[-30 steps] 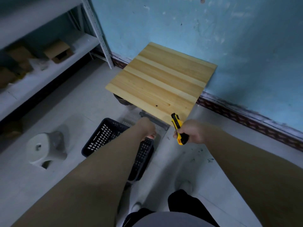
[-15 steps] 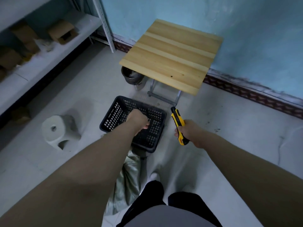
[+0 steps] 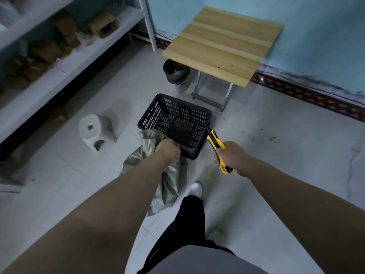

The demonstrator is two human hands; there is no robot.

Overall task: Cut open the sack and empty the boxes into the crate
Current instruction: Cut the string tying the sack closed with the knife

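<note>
A grey-green sack hangs from my left hand, which is closed on its gathered top just left of the crate's near corner. The black perforated crate stands on the floor in front of me and looks empty. My right hand grips a yellow and black utility knife to the right of the crate, its tip pointing up and away by the crate's right corner. No boxes from the sack are visible.
A wooden folding table stands against the blue wall behind the crate, with a dark bin under its left edge. A white plastic stool sits to the left. Shelves with cardboard boxes line the left side. My legs are below.
My view has dropped and pulled back from the table. My left hand has moved from over the crate to its near-left corner, lifting the sack into view. The knife hand stays beside the crate.
</note>
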